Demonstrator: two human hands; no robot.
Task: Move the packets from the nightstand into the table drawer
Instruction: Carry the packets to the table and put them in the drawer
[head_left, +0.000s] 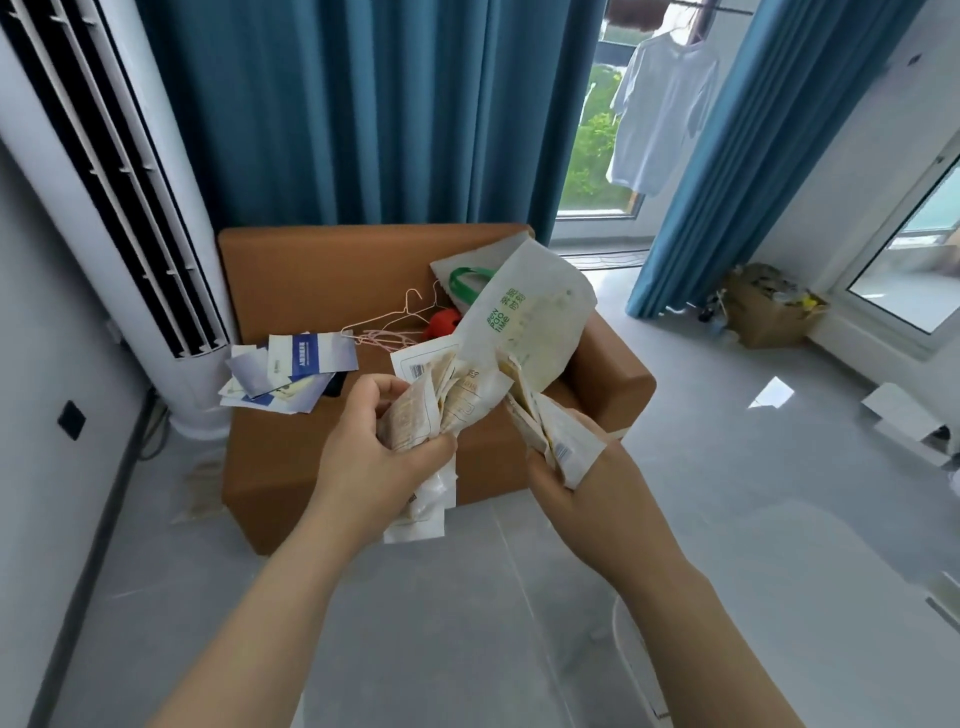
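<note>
Both of my hands hold cream-coloured packets in front of me, above the floor. My left hand is closed around a bunch of packets that stick out above and below my fist. My right hand grips another fan of packets, the largest one with green print standing up tallest. The two bunches touch in the middle. No nightstand or table drawer is in view.
A brown sofa stands ahead, with blue-and-white leaflets on its left arm, wire hangers, a red ball and a green-handled bag. A white tower air conditioner is at left, a cardboard box at right.
</note>
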